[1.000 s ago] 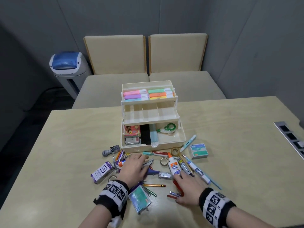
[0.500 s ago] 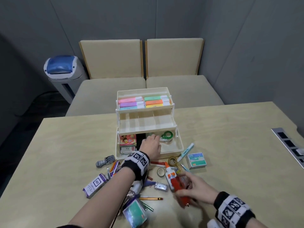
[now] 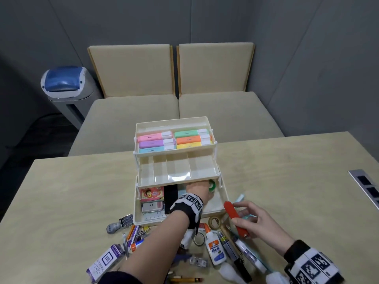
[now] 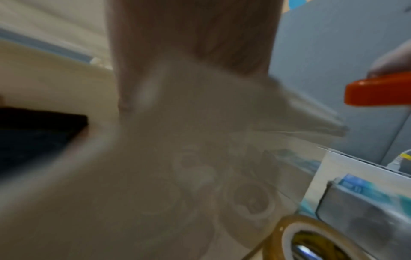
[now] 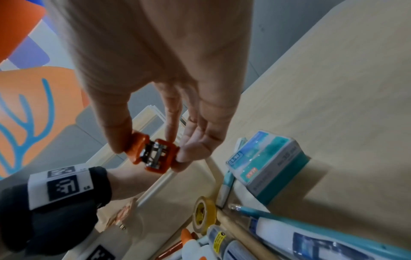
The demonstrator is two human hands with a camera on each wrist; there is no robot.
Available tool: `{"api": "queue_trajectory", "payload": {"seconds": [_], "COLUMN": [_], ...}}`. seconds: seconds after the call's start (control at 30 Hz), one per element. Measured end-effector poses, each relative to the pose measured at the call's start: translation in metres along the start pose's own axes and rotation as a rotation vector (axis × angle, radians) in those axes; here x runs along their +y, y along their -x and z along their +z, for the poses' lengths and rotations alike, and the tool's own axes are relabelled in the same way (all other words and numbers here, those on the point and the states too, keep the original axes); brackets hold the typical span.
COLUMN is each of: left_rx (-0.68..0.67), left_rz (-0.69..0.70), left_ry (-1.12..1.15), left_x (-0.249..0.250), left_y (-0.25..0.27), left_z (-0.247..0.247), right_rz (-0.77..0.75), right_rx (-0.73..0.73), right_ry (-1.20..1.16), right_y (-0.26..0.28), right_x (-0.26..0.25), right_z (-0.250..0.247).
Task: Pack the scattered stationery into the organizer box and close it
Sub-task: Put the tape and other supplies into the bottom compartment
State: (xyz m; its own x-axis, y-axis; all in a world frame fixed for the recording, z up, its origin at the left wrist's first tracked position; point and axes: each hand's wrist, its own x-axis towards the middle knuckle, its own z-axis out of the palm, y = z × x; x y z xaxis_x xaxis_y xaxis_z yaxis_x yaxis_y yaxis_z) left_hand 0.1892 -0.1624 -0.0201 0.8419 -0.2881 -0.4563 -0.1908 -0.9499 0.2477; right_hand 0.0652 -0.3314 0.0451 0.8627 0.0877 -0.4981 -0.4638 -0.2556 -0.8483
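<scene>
The cream organizer box (image 3: 147,220) stands open in three tiers on the table. Its top tray holds coloured highlighters (image 3: 174,139) and the middle tray (image 3: 178,171) is bare. My left hand (image 3: 198,190) reaches into the bottom compartment beside a green tape dispenser (image 3: 212,185); its fingers are hidden under the middle tray, and the left wrist view is blurred. My right hand (image 3: 246,217) holds a red stapler (image 3: 232,214) just right of the box, pinched between thumb and fingers (image 5: 191,154). The stapler (image 5: 153,154) is also in the right wrist view.
Loose stationery lies in front of the box: a glue bottle (image 3: 214,249), tape rolls (image 3: 214,221), pens (image 3: 135,234), a stamp ink box (image 3: 104,263), a staple remover (image 3: 120,223) and a staples box (image 5: 266,161). A socket panel (image 3: 367,187) sits at the table's right edge. Two beige chairs stand behind.
My left hand left the pile and went into the box's bottom compartment. My right hand picked the red stapler off the table and raised it toward the box's right side.
</scene>
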Motion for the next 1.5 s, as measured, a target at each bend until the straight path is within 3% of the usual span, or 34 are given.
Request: {"api": "queue_trajectory", "payload": {"seconds": [0.17,0.33,0.5,0.63,0.83,1.0,1.13,1.5], "left_rx": [-0.021,-0.044,-0.063,-0.107,0.032,0.131,0.275,0.124], "left_rz": [0.098,0.163,0.098,0.068,0.04,0.009,-0.049,-0.146], "left_ry": [-0.114,-0.227,-0.205,-0.107,0.008,-0.074,-0.072,0.073], "left_x": [-0.007,-0.018,-0.023,-0.029,-0.044,-0.048,-0.045,-0.039], "left_y": [0.004,0.013,0.018,0.021,0.039,0.059,0.073,0.057], "left_z": [0.001,0.0,-0.001,-0.006,-0.006,0.001,0.005,0.017], "right_rz": [-0.024,-0.107,-0.159,-0.219,-0.224,-0.318,-0.256,-0.158], "right_rx": [0.056,0.021,0.111,0.182,0.217,0.22,0.232,0.198], "right_ry": [0.016,0.242,0.74,0.852,0.927,1.32,1.501,1.56], "right_y": [-0.011,-0.031,-0.058,-0.069,-0.065,-0.077,-0.087,-0.103], "right_x": [-0.013,-0.029,-0.035,-0.035,-0.027,-0.035,-0.036,-0.044], "right_z": [-0.002,0.008,0.033,0.044,0.045,0.07,0.083,0.087]}}
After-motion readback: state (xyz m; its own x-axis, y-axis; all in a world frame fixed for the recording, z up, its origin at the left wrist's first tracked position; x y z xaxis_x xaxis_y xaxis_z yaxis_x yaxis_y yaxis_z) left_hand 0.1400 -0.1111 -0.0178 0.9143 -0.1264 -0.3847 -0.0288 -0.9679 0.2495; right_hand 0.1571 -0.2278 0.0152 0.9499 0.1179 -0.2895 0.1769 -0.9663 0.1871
